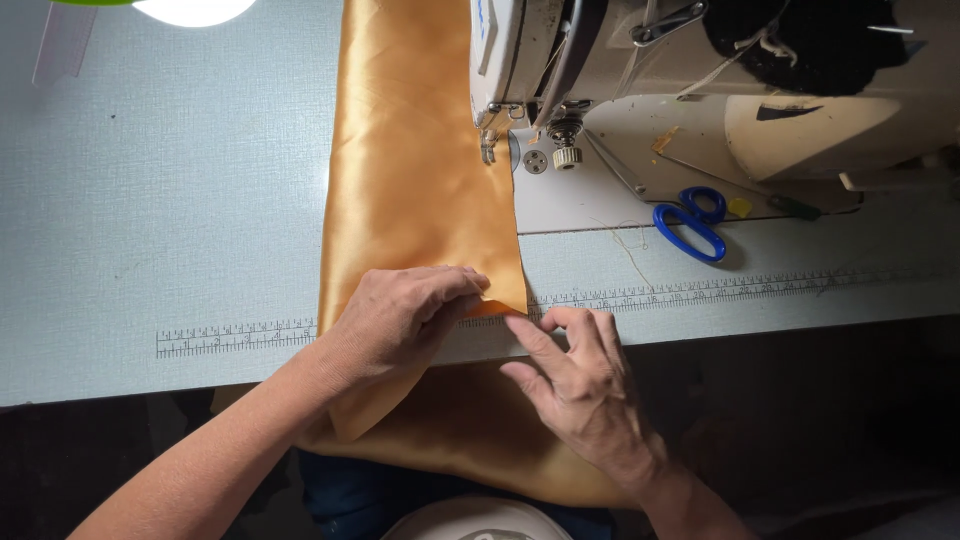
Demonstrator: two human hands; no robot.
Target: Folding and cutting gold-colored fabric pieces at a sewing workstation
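A long strip of shiny golden-orange satin fabric (415, 170) runs down the pale sewing table (160, 200) and passes under the presser foot (488, 148) of a cream sewing machine (640, 60). My left hand (400, 320) lies flat on the fabric near the table's front edge, its fingertips pinching the right-hand edge of the cloth. My right hand (575, 375) is just right of it, index finger and thumb touching the same edge at the fabric's corner. The rest of the cloth hangs off the table over my lap.
Blue-handled scissors (692, 222) lie on the machine bed to the right. A printed ruler strip (235, 337) runs along the table's front. A bright lamp (190, 10) glares at the top left. A dark knitted cloth (800, 40) sits on the machine.
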